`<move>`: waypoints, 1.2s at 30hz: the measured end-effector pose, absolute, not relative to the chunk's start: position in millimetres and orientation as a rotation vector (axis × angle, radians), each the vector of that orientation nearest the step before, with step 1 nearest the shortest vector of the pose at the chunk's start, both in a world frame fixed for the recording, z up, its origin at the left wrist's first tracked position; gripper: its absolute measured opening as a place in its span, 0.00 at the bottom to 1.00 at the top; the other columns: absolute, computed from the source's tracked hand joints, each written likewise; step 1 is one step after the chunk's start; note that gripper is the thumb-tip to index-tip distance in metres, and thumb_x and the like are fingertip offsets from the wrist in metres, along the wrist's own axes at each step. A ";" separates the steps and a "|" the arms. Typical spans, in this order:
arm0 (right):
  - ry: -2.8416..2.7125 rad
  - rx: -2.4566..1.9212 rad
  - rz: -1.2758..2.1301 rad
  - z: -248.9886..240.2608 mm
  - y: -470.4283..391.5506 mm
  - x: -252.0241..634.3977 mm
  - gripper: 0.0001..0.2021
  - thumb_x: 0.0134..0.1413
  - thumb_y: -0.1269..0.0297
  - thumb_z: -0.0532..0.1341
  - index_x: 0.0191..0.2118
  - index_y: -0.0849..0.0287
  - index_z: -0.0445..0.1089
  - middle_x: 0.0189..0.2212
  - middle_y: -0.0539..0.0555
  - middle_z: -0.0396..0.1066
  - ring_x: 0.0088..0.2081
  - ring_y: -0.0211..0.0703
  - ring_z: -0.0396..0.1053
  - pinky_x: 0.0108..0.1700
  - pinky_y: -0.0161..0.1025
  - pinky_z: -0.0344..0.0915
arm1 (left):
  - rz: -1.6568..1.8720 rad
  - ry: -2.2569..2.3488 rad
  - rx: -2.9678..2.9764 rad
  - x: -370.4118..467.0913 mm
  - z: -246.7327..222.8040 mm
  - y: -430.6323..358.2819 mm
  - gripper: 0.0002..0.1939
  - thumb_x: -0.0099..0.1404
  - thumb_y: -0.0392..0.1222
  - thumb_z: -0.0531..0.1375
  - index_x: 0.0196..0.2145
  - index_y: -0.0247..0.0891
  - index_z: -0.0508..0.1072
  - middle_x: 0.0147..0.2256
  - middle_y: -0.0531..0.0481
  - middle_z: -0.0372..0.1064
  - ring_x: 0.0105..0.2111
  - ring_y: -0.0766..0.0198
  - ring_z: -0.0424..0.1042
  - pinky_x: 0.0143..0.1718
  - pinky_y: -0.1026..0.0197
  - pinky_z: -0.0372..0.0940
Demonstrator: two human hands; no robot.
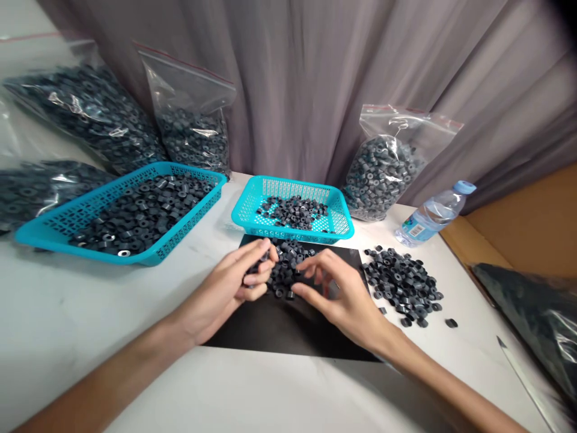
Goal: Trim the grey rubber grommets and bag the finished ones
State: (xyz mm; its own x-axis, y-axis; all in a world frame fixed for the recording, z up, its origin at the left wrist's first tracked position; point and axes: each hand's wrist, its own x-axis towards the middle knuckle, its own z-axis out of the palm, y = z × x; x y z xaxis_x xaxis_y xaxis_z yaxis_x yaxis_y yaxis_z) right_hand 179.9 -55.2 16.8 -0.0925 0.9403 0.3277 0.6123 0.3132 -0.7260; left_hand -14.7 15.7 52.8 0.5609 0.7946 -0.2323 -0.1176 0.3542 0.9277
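My left hand (246,270) is curled around several small dark grey ring-shaped pieces (259,264), partly hidden by the fingers. Beside it, my right hand (336,285) reaches over the right side of a pile of the same pieces (283,267), its thumb and fingers apart; I see nothing held between them. The pile lies on a black mat (288,331), just in front of a small blue basket (293,234) with more of these pieces scattered on its floor.
A larger blue basket (153,255) full of pieces stands left. Zip bags of pieces (193,132) line the back, another bag (383,171) at right. A loose heap (403,285) and a water bottle (433,216) are right of the mat; a thin pointed tool (523,379) lies near the edge.
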 end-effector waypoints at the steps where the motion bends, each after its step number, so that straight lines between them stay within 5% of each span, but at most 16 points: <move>1: -1.896 -1.429 0.470 11.4 -55.9 179.5 0.11 0.61 0.59 0.64 0.48 0.53 0.70 0.41 0.53 0.69 0.39 0.42 0.68 0.35 0.38 0.67 | 0.704 0.791 1.040 -18.0 54.9 20.9 0.12 0.71 0.46 0.57 0.33 0.35 0.69 0.26 0.59 0.45 0.22 0.73 0.40 0.17 0.73 0.40; 8: -2.365 -1.429 -0.095 -11.1 -56.3 173.4 0.08 0.69 0.68 0.54 0.45 0.56 0.70 0.41 0.56 0.71 0.43 0.48 0.66 0.33 0.41 0.64 | 0.679 0.820 1.073 -28.3 56.3 36.3 0.09 0.68 0.41 0.60 0.40 0.33 0.75 0.30 0.55 0.52 0.22 0.76 0.48 0.16 0.75 0.43; 15: -2.394 -1.356 -0.070 -11.0 -57.1 168.0 0.07 0.68 0.70 0.54 0.44 0.58 0.68 0.37 0.54 0.73 0.38 0.45 0.67 0.33 0.41 0.62 | 0.637 0.836 1.070 -26.8 56.0 38.5 0.11 0.68 0.41 0.58 0.27 0.36 0.66 0.27 0.56 0.48 0.21 0.73 0.42 0.16 0.72 0.42; 21: -2.380 -1.393 -0.124 -17.7 -53.0 156.7 0.08 0.68 0.72 0.53 0.41 0.58 0.69 0.36 0.56 0.73 0.39 0.48 0.67 0.34 0.42 0.62 | 0.514 0.850 1.331 -33.4 58.1 37.8 0.20 0.68 0.53 0.57 0.25 0.38 0.61 0.25 0.58 0.44 0.21 0.72 0.40 0.18 0.69 0.38; 29: -1.785 -1.258 0.636 30.9 -58.3 170.6 0.06 0.68 0.61 0.57 0.42 0.54 0.70 0.36 0.51 0.68 0.32 0.39 0.61 0.36 0.38 0.61 | 0.495 0.888 1.128 -12.8 30.7 13.5 0.21 0.66 0.58 0.58 0.30 0.36 0.69 0.26 0.55 0.55 0.21 0.74 0.46 0.20 0.69 0.40; 36: -1.600 -1.275 0.911 29.9 -52.9 170.8 0.11 0.68 0.56 0.56 0.38 0.55 0.71 0.34 0.51 0.70 0.38 0.43 0.64 0.41 0.41 0.59 | 0.440 0.816 0.949 -8.4 36.5 -8.9 0.23 0.65 0.62 0.58 0.35 0.35 0.70 0.31 0.54 0.57 0.24 0.72 0.45 0.23 0.66 0.42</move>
State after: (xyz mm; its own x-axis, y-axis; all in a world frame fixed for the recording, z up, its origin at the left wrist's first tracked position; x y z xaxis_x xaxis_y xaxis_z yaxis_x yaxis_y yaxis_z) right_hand 170.8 -52.9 29.9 -0.0948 0.9780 0.1858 0.3397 0.2072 -0.9174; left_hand -8.4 -8.9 36.5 0.6299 0.6553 -0.4168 0.0115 0.5287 0.8487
